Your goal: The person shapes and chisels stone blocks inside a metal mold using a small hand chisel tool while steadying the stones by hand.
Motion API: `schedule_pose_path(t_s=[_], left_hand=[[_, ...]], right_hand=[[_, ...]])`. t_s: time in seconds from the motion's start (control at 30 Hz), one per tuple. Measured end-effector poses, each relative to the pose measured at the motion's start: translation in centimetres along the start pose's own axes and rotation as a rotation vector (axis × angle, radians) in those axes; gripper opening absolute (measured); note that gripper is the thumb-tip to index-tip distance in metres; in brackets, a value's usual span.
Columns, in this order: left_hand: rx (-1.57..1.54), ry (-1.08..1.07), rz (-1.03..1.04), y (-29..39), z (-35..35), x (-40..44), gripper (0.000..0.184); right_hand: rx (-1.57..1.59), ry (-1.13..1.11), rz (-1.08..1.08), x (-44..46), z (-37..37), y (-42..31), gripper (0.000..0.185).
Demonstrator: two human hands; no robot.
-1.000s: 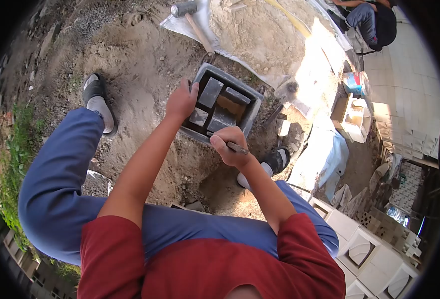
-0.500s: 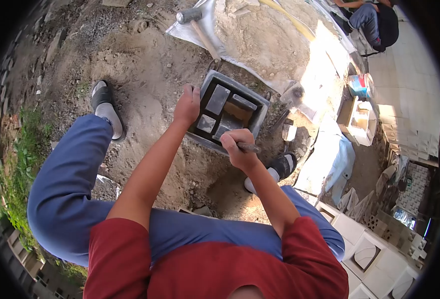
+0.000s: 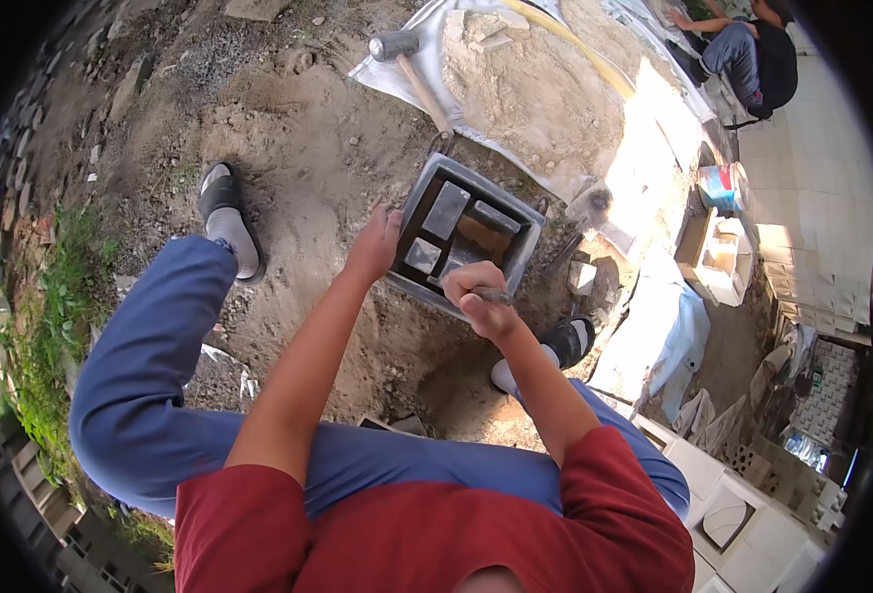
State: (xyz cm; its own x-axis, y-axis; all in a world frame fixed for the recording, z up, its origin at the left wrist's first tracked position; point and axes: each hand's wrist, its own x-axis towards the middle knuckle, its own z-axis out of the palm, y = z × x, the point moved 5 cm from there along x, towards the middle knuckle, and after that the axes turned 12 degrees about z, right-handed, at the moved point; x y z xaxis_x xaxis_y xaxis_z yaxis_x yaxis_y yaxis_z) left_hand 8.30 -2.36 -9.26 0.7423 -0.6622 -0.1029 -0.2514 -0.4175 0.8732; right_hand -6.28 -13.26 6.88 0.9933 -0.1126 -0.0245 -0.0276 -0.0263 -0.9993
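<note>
A grey box-shaped mold [image 3: 532, 247] with thick walls lies on the dirt ahead of me. Inside it sit several rectangular grey blocks [image 3: 446, 209], with dark gaps between them and a brownish recess [image 3: 483, 237] on the right side. My left hand [image 3: 372, 247] is at the mold's left wall, its fingers partly curled against the rim. Near the lower wall, my right hand [image 3: 481, 296] is closed in a fist around a short rod-like tool [image 3: 498, 296]. The tool's working end is mostly hidden by the fist, close to the lower blocks.
A mallet [image 3: 395, 45] lies beyond the mold beside a pale sheet with a sand heap [image 3: 525, 89]. To the right are a small white block [image 3: 582, 278], a bucket [image 3: 722, 187] and a box [image 3: 728, 262]. Another person [image 3: 767, 64] sits at the top right.
The whole view has shifted slightly. My left hand has slid nearer me along the mold's wall. My right hand has moved a little left over the mold, and the tool has turned in it.
</note>
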Motion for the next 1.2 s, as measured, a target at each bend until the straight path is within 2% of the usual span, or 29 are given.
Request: schedule_pose_path(t_s=[0.07, 0.2, 0.23, 0.27, 0.33, 0.4, 0.43, 0.5, 0.53, 0.63, 0.7, 0.77, 0.83, 0.9, 1.13, 1.2], left_hand=[[-0.046, 0.076, -0.016, -2.2, 0.9, -0.2, 0.054], [-0.012, 0.162, 0.068, -2.8, 0.8, -0.1, 0.061], [-0.231, 0.247, -0.115, -3.3, 0.5, -0.3, 0.062], [-0.45, 0.325, -0.307, -3.8, 0.6, -1.0, 0.064], [-0.431, 0.411, -0.301, -4.7, 0.7, -1.3, 0.066], [-0.408, 0.489, -0.292, -4.9, 0.5, -1.8, 0.067], [-0.38, 0.538, -0.306, -4.7, 0.2, -2.1, 0.068], [-0.353, 0.588, -0.327, -4.2, -0.1, -2.4, 0.068], [-0.368, 0.648, -0.339, -4.1, -0.3, -2.6, 0.068], [-0.448, 0.763, -0.323, -3.4, -0.6, -3.2, 0.068], [-0.508, 0.82, -0.286, -3.1, -0.7, -3.1, 0.069], [-0.537, 0.889, -0.263, -3.6, -0.5, -3.3, 0.071], [-0.475, 0.862, -0.272, -3.4, -0.8, -4.0, 0.068], [-0.389, 0.813, -0.229, -3.1, -1.0, -3.2, 0.066], [-0.358, 0.883, -0.263, -3.2, -0.9, -3.6, 0.062], [-0.36, 0.87, -0.286, -3.3, -0.8, -3.7, 0.062]], right_hand=[[0.139, -0.081, -0.014, 0.7, 0.6, -1.5, 0.081], [0.132, -0.083, -0.01, 1.7, 1.0, -2.0, 0.087], [0.129, -0.089, -0.007, 2.2, 1.0, -2.5, 0.087], [0.211, -0.072, -0.055, 2.4, 0.9, -3.3, 0.083], [0.296, -0.058, -0.101, 3.1, 1.0, -3.2, 0.08], [0.094, -0.005, -0.133, 3.9, 1.3, -2.9, 0.064], [0.095, -0.005, -0.131, 4.1, 1.6, -3.0, 0.064], [-0.028, 0.069, -0.032, 4.1, 2.0, -3.2, 0.046], [-0.056, 0.089, -0.057, 4.0, 2.2, -3.9, 0.037], [-0.039, 0.005, -0.116, 4.1, 2.1, -6.3, 0.034], [-0.04, 0.051, -0.148, 4.3, 2.7, -4.5, 0.031], [-0.132, 0.189, -0.141, 4.0, 2.8, -0.6, 0.045], [-0.081, 0.189, -0.115, 3.7, 3.1, -0.6, 0.045], [-0.045, 0.089, -0.065, 4.1, 2.7, -0.4, 0.032], [-0.08, 0.103, -0.084, 3.9, 3.2, -4.8, 0.032], [-0.107, 0.145, -0.121, 3.3, 4.1, -2.1, 0.032]])
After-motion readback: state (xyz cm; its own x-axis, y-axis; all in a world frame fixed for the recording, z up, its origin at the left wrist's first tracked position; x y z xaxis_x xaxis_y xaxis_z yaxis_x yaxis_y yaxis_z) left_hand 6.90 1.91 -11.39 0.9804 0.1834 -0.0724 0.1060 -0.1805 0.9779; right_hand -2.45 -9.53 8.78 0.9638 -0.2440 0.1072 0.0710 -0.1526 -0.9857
